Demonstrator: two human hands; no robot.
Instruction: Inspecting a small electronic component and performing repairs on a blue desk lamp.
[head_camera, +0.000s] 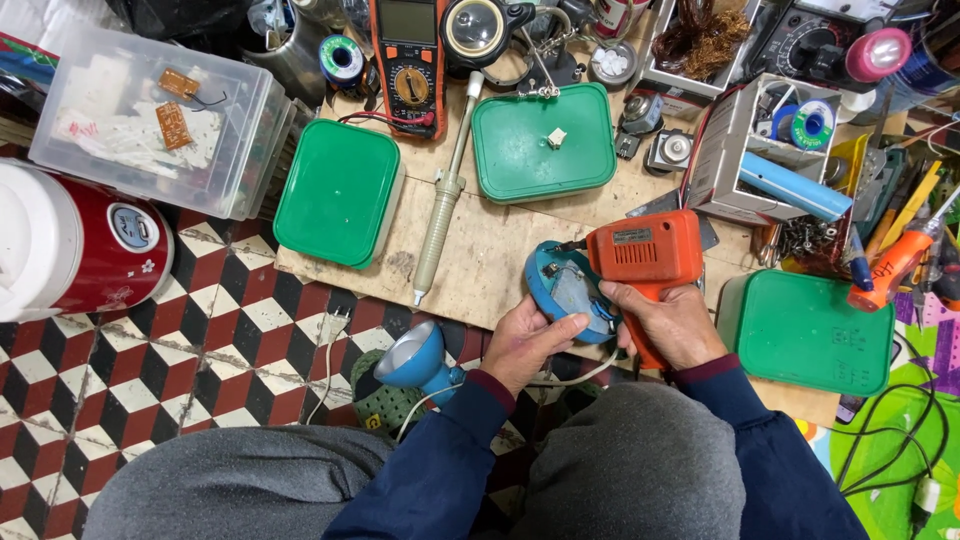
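I see the blue lamp base (562, 290) at the near edge of the wooden counter (480, 250), cupped by my left hand (525, 345). My right hand (672, 325) is clenched on the orange soldering gun (645, 255), tip at the wiring. A slip could scorch my fingers or the plastic; the white cord (560, 378) might snag.

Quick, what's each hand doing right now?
Left hand: closed on the blue lamp base.
Right hand: closed on the orange soldering gun.
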